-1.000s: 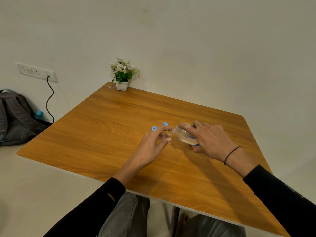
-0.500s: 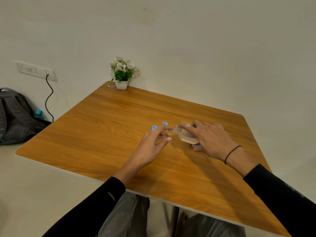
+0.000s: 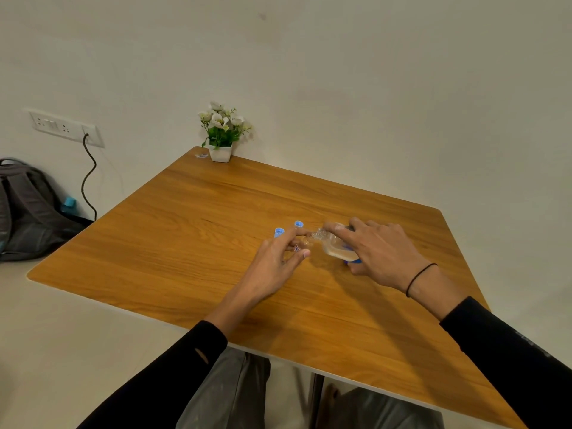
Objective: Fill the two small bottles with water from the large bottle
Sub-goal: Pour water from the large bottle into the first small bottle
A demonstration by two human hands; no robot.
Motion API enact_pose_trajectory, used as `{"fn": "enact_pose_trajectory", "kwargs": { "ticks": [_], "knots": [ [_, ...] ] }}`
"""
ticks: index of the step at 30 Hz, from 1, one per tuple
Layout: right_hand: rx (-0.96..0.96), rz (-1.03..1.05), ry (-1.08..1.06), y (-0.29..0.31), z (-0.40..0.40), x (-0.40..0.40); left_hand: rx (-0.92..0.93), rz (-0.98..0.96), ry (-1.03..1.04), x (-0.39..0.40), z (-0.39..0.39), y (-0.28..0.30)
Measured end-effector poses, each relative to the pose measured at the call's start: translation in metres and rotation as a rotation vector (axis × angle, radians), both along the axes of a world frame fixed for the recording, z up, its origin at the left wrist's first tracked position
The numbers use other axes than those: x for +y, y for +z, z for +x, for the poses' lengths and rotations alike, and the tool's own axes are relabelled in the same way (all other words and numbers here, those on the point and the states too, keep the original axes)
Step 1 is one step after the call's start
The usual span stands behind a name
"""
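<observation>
Flowerpot (image 3: 220, 153) at the table's (image 3: 192, 230) far left corner, two blue caps (image 3: 279, 232) mid-table; right hand (image 3: 379, 253) grips the clear large bottle (image 3: 335, 247), tilted toward the small bottle (image 3: 299, 245) pinched in the left hand (image 3: 277, 258), mostly hidden by fingers.

The square orange-brown wooden table (image 3: 216, 218) shows straight grain under a smooth, faintly glossy finish. On it near the middle, the large clear plastic bottle (image 3: 332, 247) looks glossy, and two small blue plastic caps (image 3: 279, 232) beside it look matt. At the table's far corner, a white pot (image 3: 220, 153) looks smooth.
</observation>
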State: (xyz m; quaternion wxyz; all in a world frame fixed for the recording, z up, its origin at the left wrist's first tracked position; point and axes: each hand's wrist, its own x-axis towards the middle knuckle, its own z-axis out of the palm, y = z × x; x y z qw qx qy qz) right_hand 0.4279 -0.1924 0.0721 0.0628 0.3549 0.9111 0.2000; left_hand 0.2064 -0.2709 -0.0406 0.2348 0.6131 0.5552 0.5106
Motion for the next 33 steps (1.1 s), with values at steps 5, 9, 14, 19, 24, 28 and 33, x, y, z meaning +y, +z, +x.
{"fn": "enact_pose_trajectory", "kwargs": {
  "ticks": [5, 9, 14, 19, 24, 28, 33],
  "knots": [
    [0.007, -0.005, -0.001, 0.0002, -0.0002, 0.0002, 0.004, 0.001, -0.005, 0.0003, -0.0002, -0.0004],
    [0.003, -0.011, -0.004, 0.0016, -0.0006, -0.0013, -0.003, 0.011, -0.006, 0.0002, 0.0006, 0.0003],
    [-0.016, 0.002, -0.008, 0.0026, -0.0015, -0.0015, -0.010, 0.020, -0.004, -0.0007, 0.0010, 0.0000],
    [-0.021, 0.010, -0.004, 0.0040, -0.0020, -0.0026, -0.005, 0.021, 0.000, -0.0026, 0.0013, 0.0017],
    [-0.011, 0.004, 0.004, 0.0055, -0.0006, -0.0031, 0.000, 0.037, 0.005, -0.0029, 0.0014, 0.0037],
    [-0.010, 0.002, 0.003, 0.0058, -0.0008, -0.0032, 0.000, 0.045, 0.007, -0.0039, 0.0018, 0.0044],
    [-0.006, 0.007, 0.002, 0.0068, -0.0021, -0.0041, -0.004, 0.038, 0.012, -0.0055, 0.0013, 0.0056]
  ]
}}
